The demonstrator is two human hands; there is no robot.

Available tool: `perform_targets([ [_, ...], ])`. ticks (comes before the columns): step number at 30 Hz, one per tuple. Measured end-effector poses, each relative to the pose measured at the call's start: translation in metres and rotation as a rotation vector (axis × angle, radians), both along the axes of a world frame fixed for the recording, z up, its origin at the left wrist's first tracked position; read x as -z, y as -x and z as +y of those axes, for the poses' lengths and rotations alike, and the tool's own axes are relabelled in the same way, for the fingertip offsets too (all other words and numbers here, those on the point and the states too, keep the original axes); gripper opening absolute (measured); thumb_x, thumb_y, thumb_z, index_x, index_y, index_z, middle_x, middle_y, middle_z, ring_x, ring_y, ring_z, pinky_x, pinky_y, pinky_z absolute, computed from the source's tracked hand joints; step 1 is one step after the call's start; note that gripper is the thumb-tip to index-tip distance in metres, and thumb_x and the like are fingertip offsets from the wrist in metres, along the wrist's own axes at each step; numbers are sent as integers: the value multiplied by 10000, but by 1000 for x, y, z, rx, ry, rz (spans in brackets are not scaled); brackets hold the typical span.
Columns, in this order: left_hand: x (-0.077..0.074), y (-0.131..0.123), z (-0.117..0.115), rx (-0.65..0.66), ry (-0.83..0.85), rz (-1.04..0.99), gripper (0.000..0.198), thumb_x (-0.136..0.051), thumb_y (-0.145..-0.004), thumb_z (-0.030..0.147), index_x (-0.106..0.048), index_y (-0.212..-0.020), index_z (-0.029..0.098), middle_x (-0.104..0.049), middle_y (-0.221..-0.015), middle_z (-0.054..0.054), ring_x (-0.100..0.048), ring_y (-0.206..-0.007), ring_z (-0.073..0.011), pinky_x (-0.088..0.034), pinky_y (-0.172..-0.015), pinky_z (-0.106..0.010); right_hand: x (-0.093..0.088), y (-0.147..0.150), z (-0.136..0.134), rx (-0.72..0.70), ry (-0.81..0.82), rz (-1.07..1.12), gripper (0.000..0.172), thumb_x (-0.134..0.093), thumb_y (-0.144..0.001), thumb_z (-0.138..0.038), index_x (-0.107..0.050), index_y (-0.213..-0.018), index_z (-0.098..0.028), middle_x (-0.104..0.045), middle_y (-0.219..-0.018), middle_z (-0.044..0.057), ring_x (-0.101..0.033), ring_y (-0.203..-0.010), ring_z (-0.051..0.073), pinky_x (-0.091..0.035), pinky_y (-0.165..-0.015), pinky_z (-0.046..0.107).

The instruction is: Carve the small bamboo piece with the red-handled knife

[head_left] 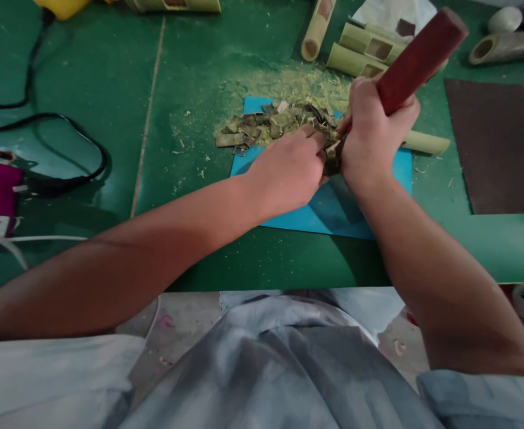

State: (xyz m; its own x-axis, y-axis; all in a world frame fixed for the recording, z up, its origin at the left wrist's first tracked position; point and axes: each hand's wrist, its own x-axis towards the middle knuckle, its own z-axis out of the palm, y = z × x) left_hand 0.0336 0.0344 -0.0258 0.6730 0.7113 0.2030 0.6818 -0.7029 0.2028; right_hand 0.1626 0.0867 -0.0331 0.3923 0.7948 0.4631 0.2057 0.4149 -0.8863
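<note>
"Desk, green, spreads across the upper part of the frame. What lies on it?"

"A blue sheet near the centre, and a smaller brown sheet at the right."

"The right hand?"

"Clamped around a red handle that slants toward the upper right; its lower end is hidden."

"The left hand?"

"Just beside the right one, at the centre, its fingers curled."

"The tubes?"

"Pale green, with square openings, at upper right of centre."

"And the dark piece?"

"In the left hand's grasp, between both hands, over the blue sheet."

"The chips?"

"Heaped across that sheet's upper edge, some on the desk, near pale dust."
</note>
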Motion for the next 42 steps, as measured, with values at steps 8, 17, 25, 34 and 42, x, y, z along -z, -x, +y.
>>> perform_targets([
  [8,12,8,0,-26,-30,-103,281,-623,-1029,350,-780,-994,120,-743,-1146,-149,-670,-1278,-367,-586,-1078,-516,10,-16,13,-40,140,28,533,-615,-1060,-449,-275,-665,-335,-252,-517,-96,-259,-524,141,-311,-503,330],
  [17,-9,6,-14,5,-65,95,307,-613,-1042,296,-785,-1106,51,-743,-1179,-207,-668,-1245,-368,-570,-958,-471,-36,-17,-24,-110,-2,55,450,-650,-1003,-480,-460,-626,-326,-496,-593,-29,-493,-537,182,-432,-537,371],
  [25,-10,12,-14,74,-124,29,256,-648,-984,297,-771,-1147,142,-755,-1190,-150,-674,-1153,-342,-577,-931,-487,-79,-53,-35,54,-45,-76,645,-469,-1118,-589,-609,-560,-299,-521,-581,25,-539,-586,211,-535,-629,417],
  [34,-8,20,-10,83,24,-207,325,-700,-986,381,-817,-1185,153,-783,-1136,-149,-720,-1104,-315,-598,-951,-484,-62,-71,-60,-104,21,-115,439,-718,-992,-662,-724,-754,-293,-596,-646,-5,-524,-523,175,-424,-469,363],
  [42,-36,25,-29,20,-203,-497,399,-675,-1010,405,-717,-1394,305,-768,-1282,-103,-745,-1207,-299,-626,-1060,-507,-62,-78,-88,-337,29,-532,298,-792,-963,-552,-769,-1147,-320,-795,-972,29,-777,-881,271,-639,-791,446],
])
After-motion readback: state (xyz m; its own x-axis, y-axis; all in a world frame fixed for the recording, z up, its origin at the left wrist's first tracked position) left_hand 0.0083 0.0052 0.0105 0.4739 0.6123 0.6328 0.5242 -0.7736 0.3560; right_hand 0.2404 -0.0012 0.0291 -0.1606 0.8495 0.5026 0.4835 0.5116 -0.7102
